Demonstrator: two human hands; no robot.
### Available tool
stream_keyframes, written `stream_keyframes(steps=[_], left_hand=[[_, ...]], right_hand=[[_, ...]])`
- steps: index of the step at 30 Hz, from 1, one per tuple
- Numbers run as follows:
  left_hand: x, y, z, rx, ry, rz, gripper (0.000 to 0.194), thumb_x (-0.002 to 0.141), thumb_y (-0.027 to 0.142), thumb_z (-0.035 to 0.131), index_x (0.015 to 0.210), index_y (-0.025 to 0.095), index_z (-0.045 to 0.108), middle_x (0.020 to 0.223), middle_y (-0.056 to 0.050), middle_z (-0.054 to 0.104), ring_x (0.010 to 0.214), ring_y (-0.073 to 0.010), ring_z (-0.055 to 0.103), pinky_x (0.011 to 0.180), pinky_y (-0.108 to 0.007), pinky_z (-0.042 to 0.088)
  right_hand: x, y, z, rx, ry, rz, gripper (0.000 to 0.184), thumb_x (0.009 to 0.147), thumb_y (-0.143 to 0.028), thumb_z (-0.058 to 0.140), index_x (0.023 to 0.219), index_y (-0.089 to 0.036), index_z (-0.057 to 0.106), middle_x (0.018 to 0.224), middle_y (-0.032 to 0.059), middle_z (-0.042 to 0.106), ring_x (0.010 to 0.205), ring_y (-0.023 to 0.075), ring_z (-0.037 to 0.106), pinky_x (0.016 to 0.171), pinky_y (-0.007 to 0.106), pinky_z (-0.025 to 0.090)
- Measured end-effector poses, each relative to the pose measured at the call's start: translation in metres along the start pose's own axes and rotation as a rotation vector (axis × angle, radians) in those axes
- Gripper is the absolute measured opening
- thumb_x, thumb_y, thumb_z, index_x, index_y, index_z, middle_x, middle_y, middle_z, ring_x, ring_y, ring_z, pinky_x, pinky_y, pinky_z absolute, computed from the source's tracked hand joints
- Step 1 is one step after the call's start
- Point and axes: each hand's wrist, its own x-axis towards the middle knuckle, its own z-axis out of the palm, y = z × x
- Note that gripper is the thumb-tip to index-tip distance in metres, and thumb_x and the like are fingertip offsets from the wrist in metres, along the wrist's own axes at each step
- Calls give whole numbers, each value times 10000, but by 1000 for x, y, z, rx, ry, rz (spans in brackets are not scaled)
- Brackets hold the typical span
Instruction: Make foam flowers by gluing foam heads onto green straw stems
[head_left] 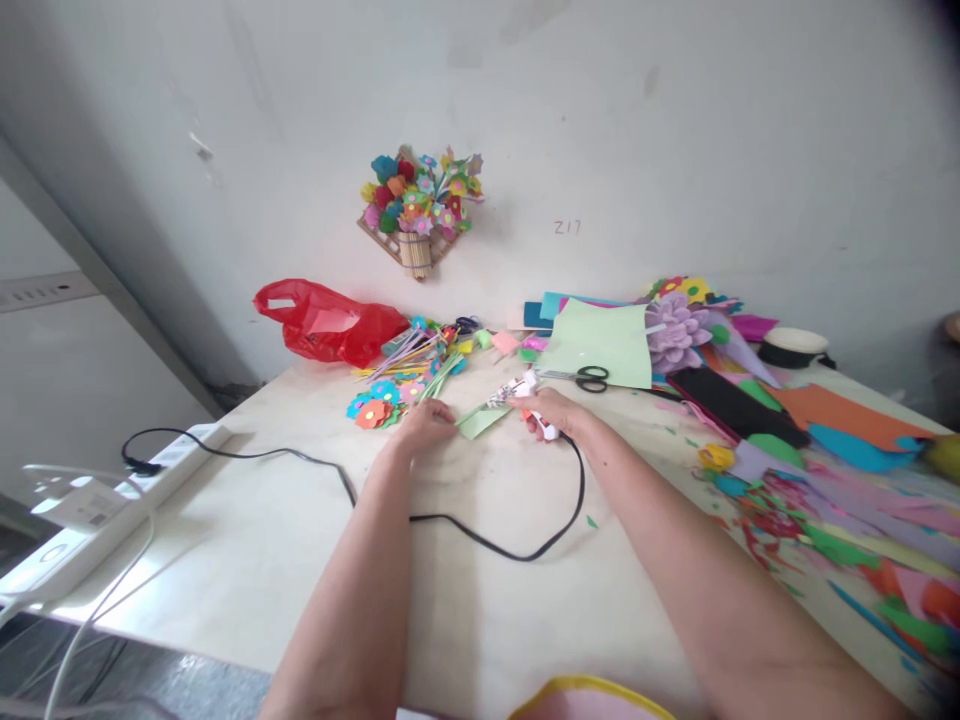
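Observation:
My right hand (551, 412) is wrapped round a white hot glue gun (529, 383) with an orange trigger. Its patterned front end points left, over a small light green paper piece (489, 421). At the left end of that paper, the fingers of my left hand (429, 422) are closed on its edge or on a thin strip there. A black cord (517, 556) runs from the glue gun's handle across the table. Just beyond my right hand, black-handled scissors (591, 379) rest on a larger light green sheet (600, 340).
Paper flowers (375, 403) and stems lie beyond my left hand, near a red plastic bag (330, 325). Coloured scraps (825, 510) and a dark phone (739, 405) cover the right side. A white power strip (150, 490) lies at the left edge. A flower basket (417, 215) hangs on the wall.

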Motion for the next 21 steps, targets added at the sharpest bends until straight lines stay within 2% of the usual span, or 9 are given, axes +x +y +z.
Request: stream_keyframes(steps=[11,21], left_hand=[[-2,2,-2,10,-25,-4,173,573,237,619,730,179,665,1048,-49,602,975,-198,544,869,-277,406],[-3,1,-4,-11,-42,-6,179,575,237,622,743,189,665,1071,-48,595,992,-199,539,852,-267,419]], right_hand=[[2,-1,5,-5,5,14,354,717,-455,586,601,-141,469,414,5,524,302,99,470,265,188,348],[-4,-7,13,-27,-43,-16,358,704,-442,598,554,-148,460,386,-15,494,289,100,460,265,195,344]])
